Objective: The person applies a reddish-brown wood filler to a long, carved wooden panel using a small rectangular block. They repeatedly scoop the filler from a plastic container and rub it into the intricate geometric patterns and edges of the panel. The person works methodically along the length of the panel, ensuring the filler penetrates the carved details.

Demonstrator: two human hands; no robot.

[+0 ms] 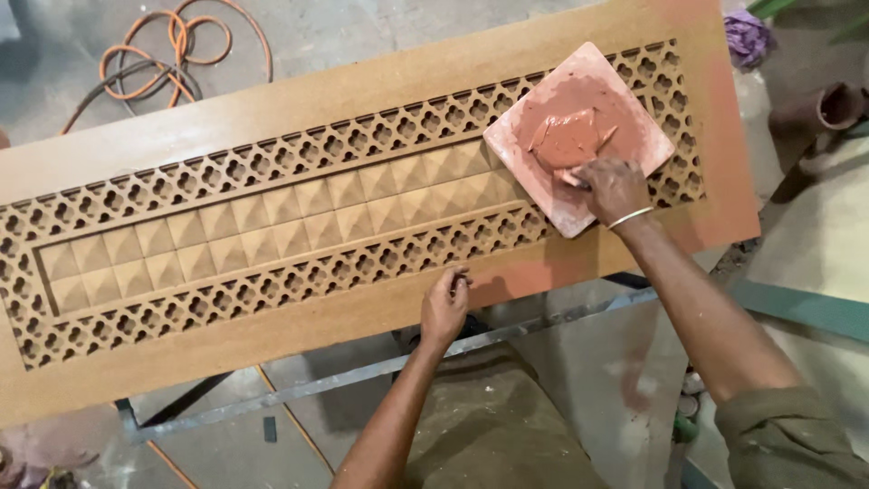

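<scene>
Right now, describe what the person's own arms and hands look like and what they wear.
Both forearms are bare. The right hand has a thin pale bangle at the wrist and a rolled olive-green sleeve near the elbow. The left hand wears nothing visible.

Left hand (444, 308) palm down, fingers curled; right hand (613, 188) farther forward, fingers bunched, arm outstretched.

The carved wooden panel (272, 109) is tan, with a quatrefoil lattice border around rows of raised pyramid squares, its right end tinted reddish. The square tile (625, 91) is terracotta pink, smeared with red-brown putty (568, 138). The cable (167, 54) is orange.
</scene>
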